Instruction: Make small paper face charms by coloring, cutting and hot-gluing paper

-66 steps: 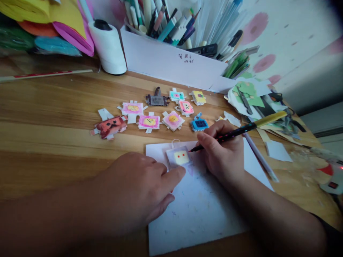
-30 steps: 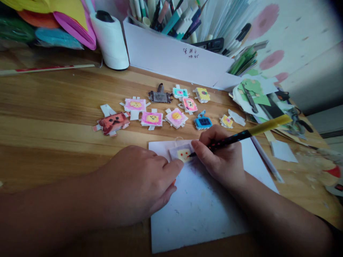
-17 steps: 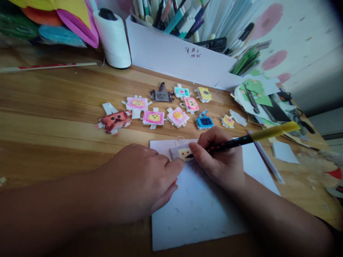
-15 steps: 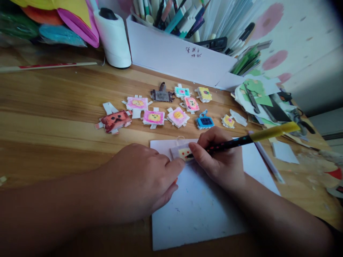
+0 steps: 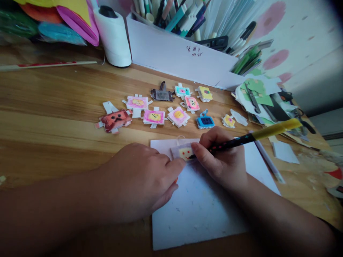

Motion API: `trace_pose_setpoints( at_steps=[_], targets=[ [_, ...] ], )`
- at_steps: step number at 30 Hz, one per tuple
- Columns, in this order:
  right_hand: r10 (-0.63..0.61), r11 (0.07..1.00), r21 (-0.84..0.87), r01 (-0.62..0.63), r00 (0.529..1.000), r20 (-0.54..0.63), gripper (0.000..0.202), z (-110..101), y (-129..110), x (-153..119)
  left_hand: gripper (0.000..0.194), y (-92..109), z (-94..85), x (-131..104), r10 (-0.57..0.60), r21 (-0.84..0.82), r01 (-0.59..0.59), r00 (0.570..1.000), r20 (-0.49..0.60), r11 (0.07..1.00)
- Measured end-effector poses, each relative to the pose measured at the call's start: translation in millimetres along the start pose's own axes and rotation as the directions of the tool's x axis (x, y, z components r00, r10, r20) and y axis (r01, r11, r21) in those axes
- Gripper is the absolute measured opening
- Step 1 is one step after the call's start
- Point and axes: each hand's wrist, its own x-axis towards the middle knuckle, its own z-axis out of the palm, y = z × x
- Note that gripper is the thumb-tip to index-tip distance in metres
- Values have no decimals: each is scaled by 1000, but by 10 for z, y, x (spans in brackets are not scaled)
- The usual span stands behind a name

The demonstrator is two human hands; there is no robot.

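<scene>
Since the earlier frame, the pen [image 5: 233, 142] has edged rightward, baring a red mouth line [image 5: 187, 157]. The right hand [image 5: 223, 157] clamps the barrel; the left hand [image 5: 144, 182] presses one finger to the small card [image 5: 182, 151], whether its curled fingers clasp anything I cannot tell. The card lies on the white board [image 5: 193, 217], near painted pieces [image 5: 154, 117]. Drawing the mouth seems in hand; continuing calls for a still card.

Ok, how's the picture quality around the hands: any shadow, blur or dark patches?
Head view: soft shadow on the white board below the right hand; head view: lower corners and upper right corner dark; head view: left forearm dim and soft, red piece at the right edge blurred, blue tag fairly crisp.
</scene>
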Motion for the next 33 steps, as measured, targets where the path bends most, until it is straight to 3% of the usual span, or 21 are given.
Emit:
trace_pose_setpoints(
  at_steps=[33],
  targets=[
    [3,1000,-30,-4,1000,-24,24,-17,34,-5,27,-21,44,-13,-6,-15,6,1000,-25,1000]
  ],
)
